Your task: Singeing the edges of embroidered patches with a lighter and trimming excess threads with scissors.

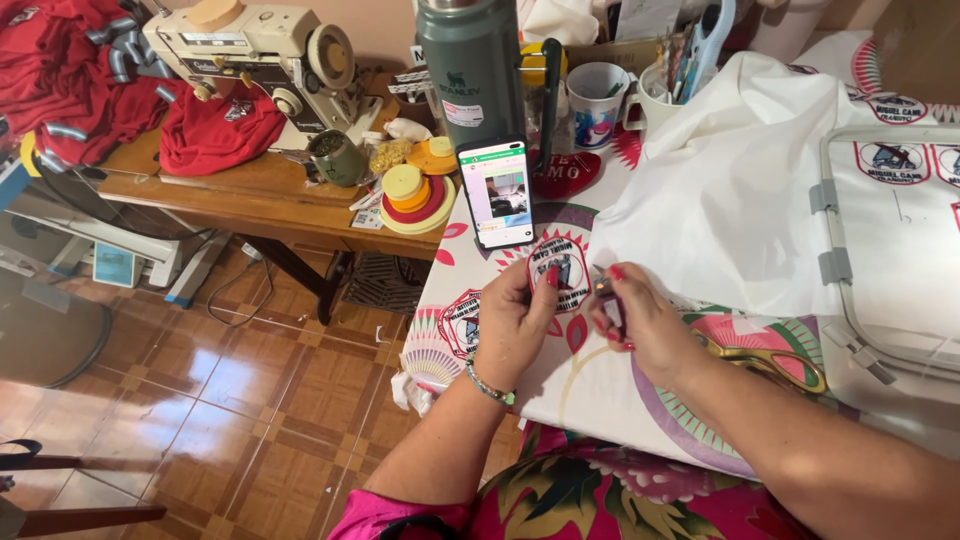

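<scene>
My left hand (516, 320) pinches a round embroidered patch (562, 268) with a red and white rim, holding it over the flowered tablecloth (590, 385). My right hand (640, 322) grips a small metal tool (603, 287) whose tip touches the patch's right edge; whether it is a snipper or a lighter I cannot tell. A second round patch (461, 322) lies just left of my left wrist. A beaded bracelet sits on that wrist.
A phone (497, 192) leans against a green flask (470, 70). White fabric (730, 190) and an embroidery hoop frame (838, 262) lie at right, gold-handled scissors (775, 362) beside my right forearm. Sewing machine (262, 50), red garments (215, 130) and tape rolls (415, 197) sit at left.
</scene>
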